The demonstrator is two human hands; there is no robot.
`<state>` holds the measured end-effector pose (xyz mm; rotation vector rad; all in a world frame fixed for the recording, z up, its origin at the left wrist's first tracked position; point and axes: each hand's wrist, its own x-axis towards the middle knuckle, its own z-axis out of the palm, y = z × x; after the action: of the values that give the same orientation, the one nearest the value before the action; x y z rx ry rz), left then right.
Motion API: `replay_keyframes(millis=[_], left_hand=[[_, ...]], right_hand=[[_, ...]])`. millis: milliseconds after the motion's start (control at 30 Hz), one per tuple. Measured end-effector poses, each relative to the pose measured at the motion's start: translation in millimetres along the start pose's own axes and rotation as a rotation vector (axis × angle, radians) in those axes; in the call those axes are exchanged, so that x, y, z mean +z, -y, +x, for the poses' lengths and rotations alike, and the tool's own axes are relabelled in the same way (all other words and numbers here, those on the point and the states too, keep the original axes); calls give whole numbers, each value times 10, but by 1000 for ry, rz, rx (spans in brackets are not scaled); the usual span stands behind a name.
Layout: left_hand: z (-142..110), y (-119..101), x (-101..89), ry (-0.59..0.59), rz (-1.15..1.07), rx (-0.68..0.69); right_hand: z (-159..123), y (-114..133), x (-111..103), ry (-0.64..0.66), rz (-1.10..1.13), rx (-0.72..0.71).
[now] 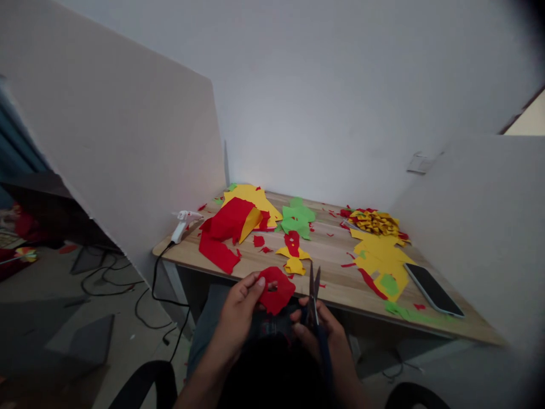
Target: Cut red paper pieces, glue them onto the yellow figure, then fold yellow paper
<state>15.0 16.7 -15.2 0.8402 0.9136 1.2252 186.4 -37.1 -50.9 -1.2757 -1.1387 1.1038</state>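
Head cam: my L hand (pixel 243 296) pinches a red cutout (pixel 276 291) w/ a hole near its middle, thumb over its edge, just off the table's (pixel 336 278) front edge. My R hand (pixel 321 324) grips scissors (pixel 314 295), blades up and parted, beside the cutout. Glue gun (pixel 184 222) at L end of table; phone (pixel 434 288) at R.
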Motion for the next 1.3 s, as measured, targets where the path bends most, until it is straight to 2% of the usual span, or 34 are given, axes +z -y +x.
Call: replay_keyframes(millis=[133,300,433,567,633,700,767,867,933,1000,1100,1167,1233,1300], left_hand=[[-37,54,76,43,-146,-55],[-80,89,160,60,-231,-131],[-70,96,164,4,-281,-144],[-67,128,174,-2,-303,-144],[-62,145,174,21,-295,-155],[-42,144,153,95,-268,-147],[-6,111,102,178,-220,-100],[49,21,-5,239,-117,-9],[64,-26,-63,288,-28,-27],[56,-32,-93,372,82,-91],[24,28,-93,457,258,-127],[11,72,-76,449,316,-126],[10,84,-50,372,292,-108],[10,57,-9,235,191,-74]], right_hand=[[71,65,108,-97,73,-29],[140,194,214,-122,156,-4],[197,167,218,-118,233,27],[218,125,212,-99,201,2],[221,143,195,-126,172,-20],[227,184,147,-146,157,-29],[236,237,64,-90,134,-25],[249,310,-94,164,72,-16],[255,349,-177,331,21,-9],[261,381,-219,431,-24,-1],[271,427,-218,461,-78,-2],[284,454,-213,458,-125,-12],[298,471,-231,417,-152,-30],[297,470,-270,334,-143,-58]])
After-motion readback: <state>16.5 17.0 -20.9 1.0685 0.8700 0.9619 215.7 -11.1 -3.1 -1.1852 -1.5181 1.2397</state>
